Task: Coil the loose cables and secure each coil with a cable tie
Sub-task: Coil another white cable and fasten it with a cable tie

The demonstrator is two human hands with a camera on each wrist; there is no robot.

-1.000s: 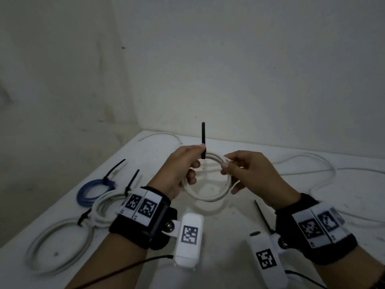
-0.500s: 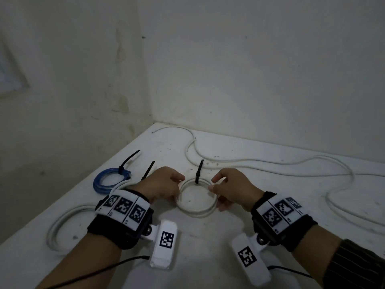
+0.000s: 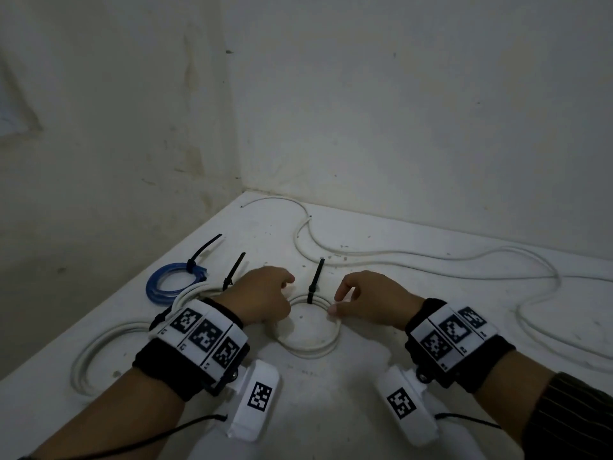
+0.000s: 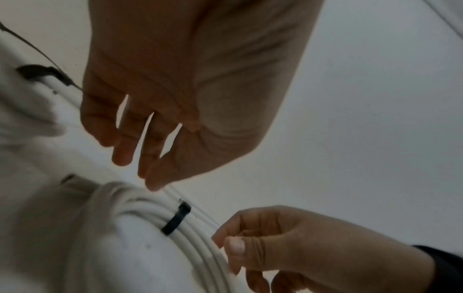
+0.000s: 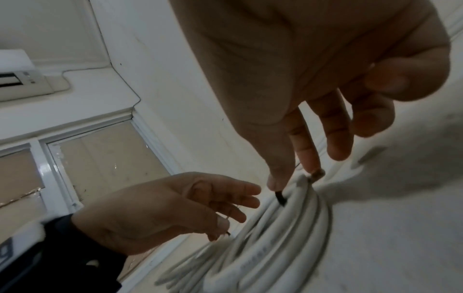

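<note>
A small white cable coil (image 3: pixel 306 346) lies flat on the white table (image 3: pixel 331 410) between my hands. A black cable tie (image 3: pixel 315 277) binds its far side, and the tie's tail stands up. My left hand (image 3: pixel 282 287) hovers at the coil's left edge with loose, relaxed fingers (image 4: pixel 120 156) that grip nothing. My right hand (image 3: pixel 338 300) is at the right edge, its straight fingertips (image 5: pixel 275 184) touching the coil (image 5: pixel 275 237) beside the tie (image 4: pixel 175 220). A long loose white cable (image 3: pixel 398 255) snakes across the back and right of the table.
A tied blue coil (image 3: pixel 166 283) and two tied white coils (image 3: pixel 189 293) (image 3: pixel 99 346) lie at the left, partly hidden by my left wrist. Walls meet in a corner behind the table. The table's left edge runs close to the coils.
The white coil went from being held up in both hands down onto the table. Both hands have loosened their grip on it and now sit beside it.
</note>
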